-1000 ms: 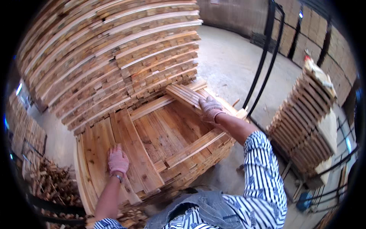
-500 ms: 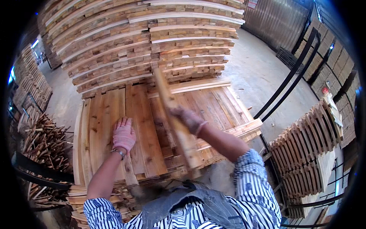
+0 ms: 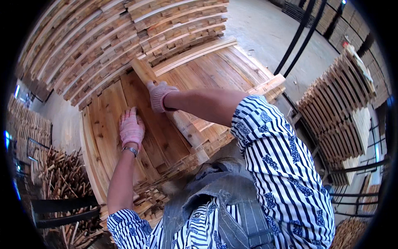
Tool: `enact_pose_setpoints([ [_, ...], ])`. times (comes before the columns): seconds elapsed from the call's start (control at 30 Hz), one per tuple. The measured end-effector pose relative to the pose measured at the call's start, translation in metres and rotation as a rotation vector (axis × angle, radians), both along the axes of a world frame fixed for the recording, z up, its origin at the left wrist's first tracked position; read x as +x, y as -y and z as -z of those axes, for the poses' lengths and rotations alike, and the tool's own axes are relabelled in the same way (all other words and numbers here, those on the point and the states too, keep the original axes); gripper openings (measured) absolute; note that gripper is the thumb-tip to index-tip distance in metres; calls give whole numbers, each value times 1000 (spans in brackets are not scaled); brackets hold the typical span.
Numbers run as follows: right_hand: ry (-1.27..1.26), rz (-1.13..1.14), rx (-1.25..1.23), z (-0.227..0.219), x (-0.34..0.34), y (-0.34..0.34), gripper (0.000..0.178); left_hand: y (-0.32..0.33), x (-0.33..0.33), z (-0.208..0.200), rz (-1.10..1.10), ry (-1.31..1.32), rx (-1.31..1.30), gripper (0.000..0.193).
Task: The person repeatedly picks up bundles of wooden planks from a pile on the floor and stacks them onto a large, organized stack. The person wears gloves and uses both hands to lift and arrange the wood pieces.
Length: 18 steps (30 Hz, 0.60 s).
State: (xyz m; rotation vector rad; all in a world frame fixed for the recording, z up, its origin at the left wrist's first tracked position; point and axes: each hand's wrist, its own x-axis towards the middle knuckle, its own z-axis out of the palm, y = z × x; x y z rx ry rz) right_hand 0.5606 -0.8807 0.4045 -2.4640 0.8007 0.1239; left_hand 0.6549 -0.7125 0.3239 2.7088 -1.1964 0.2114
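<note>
Evidently, the plank (image 3: 144, 71) was pale brown, long, narrow and fairly thick, its face plain and its edges straight. It lay slanting under the right hand (image 3: 161, 96), its far end beyond the fingertips, its near end jutting toward the body. The pink-gloved right hand was curled over it, grasping it, though how firmly I could not tell. The left hand (image 3: 132, 128), also gloved, was spread flat and holding nothing, pressed on the knotty, reddish board pile (image 3: 112, 103).

Bare boards separated the hands; more lay uncovered beyond the right forearm. The pile's ragged near edge ran on the body side of both hands, and open concrete floor (image 3: 259, 31) stretched beyond the right hand, to its right.

I counted two hands, one plank grasped, two strip bundles (image 3: 195, 58) across the boards, one tall stack (image 3: 178, 31) beyond the hands, one scrap heap (image 3: 66, 174) left of the left hand, and one slatted stack (image 3: 336, 108) far right of the right hand.
</note>
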Motion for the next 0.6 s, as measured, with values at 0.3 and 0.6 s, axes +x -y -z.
enact_pose_setpoints([
  [0.3,110,-83,37,26,-62,86,60,6,-5,9,-7,23,12,48],
  [0.6,336,-59,79,57,-53,67,56,-9,13,22,-21,48,5,50],
])
